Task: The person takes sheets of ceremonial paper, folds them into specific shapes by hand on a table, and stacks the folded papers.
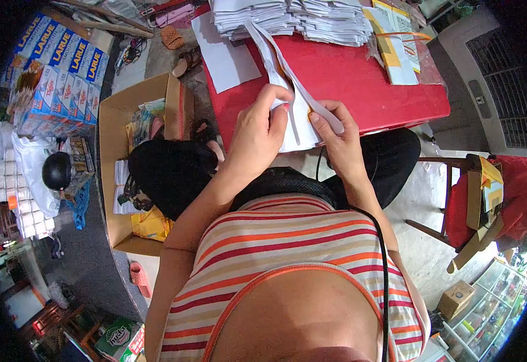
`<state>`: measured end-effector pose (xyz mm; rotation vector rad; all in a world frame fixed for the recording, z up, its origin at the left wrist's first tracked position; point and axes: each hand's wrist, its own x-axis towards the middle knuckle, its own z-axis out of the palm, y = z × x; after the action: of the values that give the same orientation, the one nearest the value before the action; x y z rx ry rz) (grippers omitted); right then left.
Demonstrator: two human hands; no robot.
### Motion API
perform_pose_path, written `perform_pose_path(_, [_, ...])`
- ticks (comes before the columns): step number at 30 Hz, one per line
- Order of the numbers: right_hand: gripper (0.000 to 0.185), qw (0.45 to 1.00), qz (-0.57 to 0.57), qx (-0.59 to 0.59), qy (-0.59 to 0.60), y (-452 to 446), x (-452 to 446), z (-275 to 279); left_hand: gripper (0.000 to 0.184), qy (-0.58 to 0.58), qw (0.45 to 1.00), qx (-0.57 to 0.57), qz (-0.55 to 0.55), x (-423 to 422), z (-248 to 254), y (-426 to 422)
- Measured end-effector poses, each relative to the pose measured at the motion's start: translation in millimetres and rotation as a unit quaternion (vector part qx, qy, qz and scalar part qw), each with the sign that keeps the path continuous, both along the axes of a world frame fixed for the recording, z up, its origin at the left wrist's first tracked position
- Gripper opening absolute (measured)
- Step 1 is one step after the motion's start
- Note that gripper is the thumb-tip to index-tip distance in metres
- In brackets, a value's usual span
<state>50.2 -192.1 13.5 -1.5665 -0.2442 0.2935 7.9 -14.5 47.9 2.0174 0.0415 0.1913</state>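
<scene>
Folded white paper [293, 90] stands partly spread over the near edge of the red table [348, 78], its long strips reaching back toward the stacks. My right hand [339, 133] pinches its right side between thumb and fingers. On the left, my left hand [260, 123] is closed at the paper's other side, index finger and thumb curled together. A flat white sheet [224, 54] lies at the table's left. Behind are tall stacks of white papers [293, 21].
Yellow-and-white envelopes [396, 48] lie at the table's back right. A cardboard box [170, 108] holding yellow packets stands left of my legs. At the right is a wooden chair [426, 232] with a small carton. A black cable [384, 271] runs down my front.
</scene>
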Motion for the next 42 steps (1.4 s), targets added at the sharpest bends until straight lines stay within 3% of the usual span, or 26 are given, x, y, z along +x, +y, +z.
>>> perform_pose_path(3, [0.026,0.998,-0.044,-0.007,-0.052,0.6,-0.9,-2.4,0.010,-0.062,0.997,-0.035,0.003,1.9,-4.9,-2.5])
perform_pose_path(6, [0.026,0.981,-0.054,-0.101,-0.156,-1.6,-8.5,13.2,0.012,-0.018,0.998,-0.052,0.017,-0.5,4.8,-7.8])
perform_pose_path(10, [0.027,0.952,-0.067,-0.120,-0.275,-3.3,-6.1,14.1,0.017,0.001,1.000,-0.016,0.010,2.2,5.0,-8.4])
perform_pose_path(12, [0.029,0.901,0.029,-0.167,-0.400,-8.4,-0.5,25.5,0.020,-0.053,0.998,0.019,0.014,3.4,0.0,-9.2])
perform_pose_path(22, [0.049,0.950,0.050,-0.195,-0.239,-12.3,-8.5,43.0,0.025,-0.036,0.998,-0.030,-0.048,3.0,-3.7,-5.2])
perform_pose_path(25, [0.043,0.967,0.013,-0.190,-0.167,-9.0,-9.2,34.7,0.027,-0.063,0.996,-0.029,-0.064,2.3,-3.0,-4.8])
perform_pose_path(27, [0.037,0.964,-0.051,-0.091,-0.245,-4.7,-6.2,27.2,0.030,0.006,0.997,-0.028,-0.071,0.0,4.1,-3.2])
perform_pose_path(31, [0.029,0.925,0.025,-0.164,-0.342,-12.6,1.0,32.7,0.034,0.023,0.990,-0.117,-0.074,1.1,-0.5,-2.9])
perform_pose_path(36, [0.021,0.966,0.072,-0.142,-0.203,-18.8,-3.0,36.8,0.036,0.019,0.989,-0.126,-0.076,2.7,-4.2,-1.5])
perform_pose_path(40, [0.022,0.970,0.071,-0.124,-0.199,-17.7,-4.9,37.6,0.036,0.034,0.990,-0.112,-0.075,3.3,0.1,0.3])
perform_pose_path(42, [0.020,0.972,0.067,-0.168,-0.152,-19.3,-3.3,36.4,0.042,0.012,0.992,-0.090,-0.091,5.4,-5.5,1.7])
